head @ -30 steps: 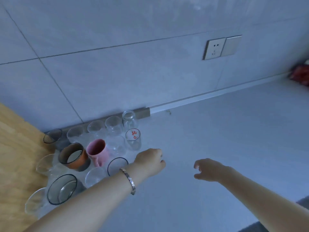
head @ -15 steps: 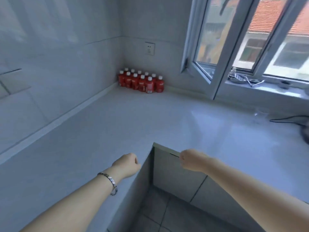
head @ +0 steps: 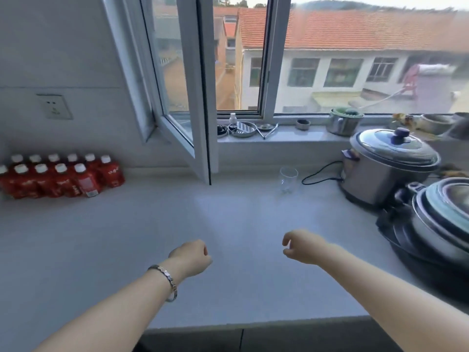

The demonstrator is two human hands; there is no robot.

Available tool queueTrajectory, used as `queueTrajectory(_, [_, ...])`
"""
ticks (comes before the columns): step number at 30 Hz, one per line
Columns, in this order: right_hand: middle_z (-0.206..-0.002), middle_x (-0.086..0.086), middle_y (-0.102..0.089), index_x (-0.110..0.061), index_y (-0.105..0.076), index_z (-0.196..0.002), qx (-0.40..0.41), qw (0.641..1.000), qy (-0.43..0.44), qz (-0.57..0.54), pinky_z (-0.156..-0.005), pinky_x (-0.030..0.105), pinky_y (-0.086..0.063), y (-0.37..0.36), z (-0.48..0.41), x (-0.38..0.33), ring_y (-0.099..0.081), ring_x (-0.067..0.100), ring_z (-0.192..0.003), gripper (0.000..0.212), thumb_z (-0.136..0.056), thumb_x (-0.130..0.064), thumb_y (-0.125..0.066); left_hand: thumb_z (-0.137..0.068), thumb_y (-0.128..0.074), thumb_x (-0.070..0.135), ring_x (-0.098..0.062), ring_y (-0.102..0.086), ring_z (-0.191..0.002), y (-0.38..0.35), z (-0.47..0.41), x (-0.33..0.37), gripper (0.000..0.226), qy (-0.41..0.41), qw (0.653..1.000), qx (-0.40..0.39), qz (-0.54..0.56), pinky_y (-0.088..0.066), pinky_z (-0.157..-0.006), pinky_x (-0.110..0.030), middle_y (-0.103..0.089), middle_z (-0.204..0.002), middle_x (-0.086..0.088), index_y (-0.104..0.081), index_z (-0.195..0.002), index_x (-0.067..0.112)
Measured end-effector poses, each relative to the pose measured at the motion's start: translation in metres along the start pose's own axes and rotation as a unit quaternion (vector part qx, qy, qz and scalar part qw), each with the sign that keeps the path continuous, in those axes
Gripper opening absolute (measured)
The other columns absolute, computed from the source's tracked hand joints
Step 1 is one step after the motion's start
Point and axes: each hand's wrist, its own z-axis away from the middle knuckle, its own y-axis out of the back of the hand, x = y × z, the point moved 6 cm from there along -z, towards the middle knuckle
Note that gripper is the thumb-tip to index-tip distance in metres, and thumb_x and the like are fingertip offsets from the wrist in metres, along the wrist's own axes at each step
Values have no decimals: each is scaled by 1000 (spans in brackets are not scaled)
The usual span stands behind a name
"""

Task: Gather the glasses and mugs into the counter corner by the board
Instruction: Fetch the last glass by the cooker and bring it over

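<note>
From the head view, one clear glass (head: 288,179) stands alone at the back of the tabletop (head: 152,237), below the window sill and just beside the cooker's black cord (head: 320,174). Both hands hover empty: the left hand (head: 190,257) loosely curled shut, the right hand (head: 302,246) with fingers (head: 286,239) parted. Best reach with the right, grip low on the wall, and lift clear of the cord.
</note>
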Motion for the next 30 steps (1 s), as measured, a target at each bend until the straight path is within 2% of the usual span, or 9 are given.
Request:
queueTrajectory(4, [-131,0,-55,-19,-52,-127,-10,999,-49,-13,-93,28,-43,22,-43,36,-53,20,-120,36,-93,-29,-47,-85,-45,24,-23,-49,-81,10,-63,41,4,-42,998,-33,-31,-41,-76,-26,-55,-89,-3,-49,-84,23])
queueTrajectory(6, [-130,0,-55,-21,-52,-127,-12,997,-72,-20,-90,28,-43,31,-68,56,-53,20,-118,36,-93,-30,-47,-85,-44,23,-23,-49,-83,14,-93,62,6,-59,996,-44,-48,-41,-77,-26,-56,-93,-3,-50,-85,23])
queueTrajectory(9, [-130,0,-55,-21,-52,-127,-24,995,-94,-31,-87,28,-44,40,-103,83,-55,21,-116,36,-93,-30,-47,-88,-43,25,-24,-52,-93,19,-130,90,9,-78,993,-59,-61,-44,-88,-29,-61,-112,-6,-50,-93,23])
queueTrajectory(12, [-130,0,-55,-21,-52,-127,-45,993,-105,-32,-83,27,-43,47,-137,109,-56,21,-114,36,-92,-30,-47,-90,-42,25,-24,-50,-91,19,-159,111,6,-81,992,-66,-70,-41,-82,-28,-54,-102,-5,-47,-92,22])
queueTrajectory(16, [-129,0,-57,-19,-52,-128,-51,995,-90,8,-89,30,-47,68,-194,138,-56,22,-115,36,-93,-27,-45,-90,-41,25,-28,-57,-113,17,-195,129,23,-33,996,-62,-55,-46,-91,-31,-60,-124,-6,-56,-106,17])
queueTrajectory(19, [-127,4,-58,-14,-53,-126,-20,996,-81,13,-90,32,-47,89,-248,154,-56,24,-115,38,-91,-25,-44,-91,-41,26,-30,-62,-107,8,-216,135,30,17,998,-59,-26,-48,-89,-31,-62,-121,-8,-57,-114,14])
queueTrajectory(23, [-128,10,-48,-11,-43,-129,42,998,-49,-12,-84,35,-46,120,-318,156,-53,30,-115,47,-91,-38,-47,-90,-41,27,-25,-56,-86,-5,-234,138,23,85,995,-46,1,-49,-88,-31,-62,-110,-4,-56,-104,19])
queueTrajectory(27, [-134,11,-38,-16,-25,-141,-4,998,-58,-40,-73,32,-41,116,-364,153,-56,31,-112,78,-82,-60,-52,-89,-41,28,-24,-62,-99,-16,-245,139,22,146,988,-37,27,-48,-85,-28,-63,-114,-1,-55,-105,22])
queueTrajectory(30, [-134,13,-37,-15,-20,-142,-49,991,-79,-99,-74,32,-42,89,-377,153,-58,32,-106,87,-77,-61,-55,-89,-42,29,-24,-60,-106,-21,-247,143,22,170,984,-30,35,-47,-87,-28,-62,-115,0,-55,-106,24])
